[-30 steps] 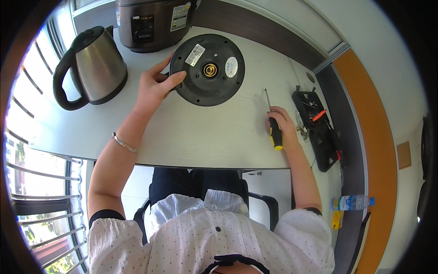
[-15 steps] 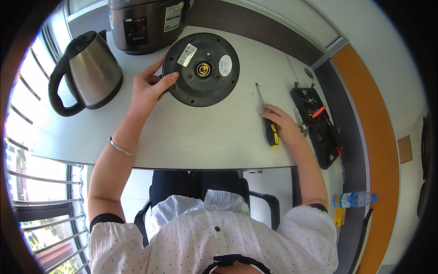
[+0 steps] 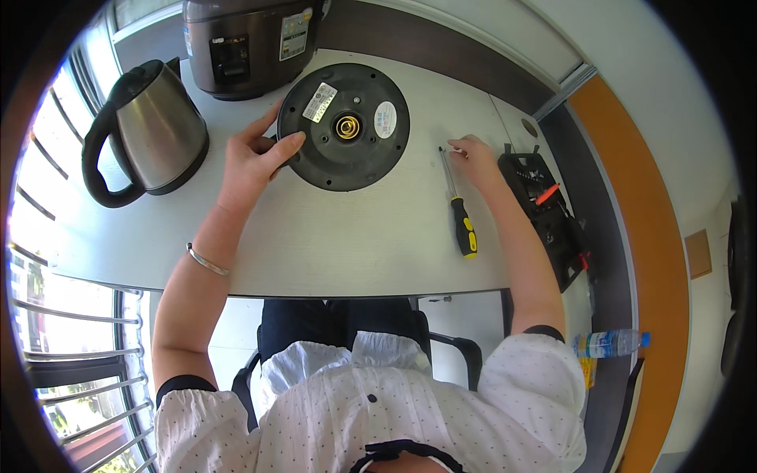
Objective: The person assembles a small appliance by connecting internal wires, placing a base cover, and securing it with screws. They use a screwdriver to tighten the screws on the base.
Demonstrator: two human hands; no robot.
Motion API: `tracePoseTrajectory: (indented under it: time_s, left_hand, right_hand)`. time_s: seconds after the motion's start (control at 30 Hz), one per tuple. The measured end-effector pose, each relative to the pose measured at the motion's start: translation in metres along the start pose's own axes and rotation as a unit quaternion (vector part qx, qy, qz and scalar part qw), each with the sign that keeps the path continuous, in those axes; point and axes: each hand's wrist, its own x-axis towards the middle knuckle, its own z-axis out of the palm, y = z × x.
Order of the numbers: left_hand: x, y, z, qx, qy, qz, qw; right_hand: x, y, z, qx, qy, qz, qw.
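Note:
My left hand (image 3: 254, 162) is closed on the left edge of a round black kettle base (image 3: 339, 164), thumb on top and fingers behind. Its underside faces up, with two labels, several screw holes and a brass-coloured ringed connector in the middle. To the right, a screwdriver (image 3: 464, 225) with a black and yellow handle lies on the table, its shaft pointing away from me. Beside the shaft's tip is my right hand (image 3: 475, 160), with thumb and fingers pinched together. Whatever it may hold is too small to make out.
A steel kettle (image 3: 162, 130) with a black handle stands at the left. Behind it is a brown cooker (image 3: 252, 51). At the right, an open black tool case (image 3: 556, 240) carries bits and an orange-red tool (image 3: 547, 194). A water bottle (image 3: 611, 344) lies farther right.
My right hand has moved off the screwdriver handle and away from me, up beside the tip, with its fingers now pinched. My left hand keeps its grip on the kettle base.

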Motion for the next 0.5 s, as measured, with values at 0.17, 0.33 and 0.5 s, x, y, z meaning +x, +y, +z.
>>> tracePoseTrajectory:
  time_s: [0.17,0.33,0.5]
  left_hand:
    - [-0.003,0.006,0.0,0.003,0.003,-0.017,1.0]
    - [-0.003,0.007,0.0,0.002,-0.005,-0.018,1.0]
    - [-0.003,0.007,0.0,0.005,-0.009,-0.017,1.0]
  right_hand:
    - [0.012,0.003,0.012,-0.01,-0.017,-0.004,1.0]
    - [0.011,0.006,0.017,-0.035,0.015,-0.003,0.999]
    - [0.011,-0.007,0.009,0.131,0.059,0.114,0.983]
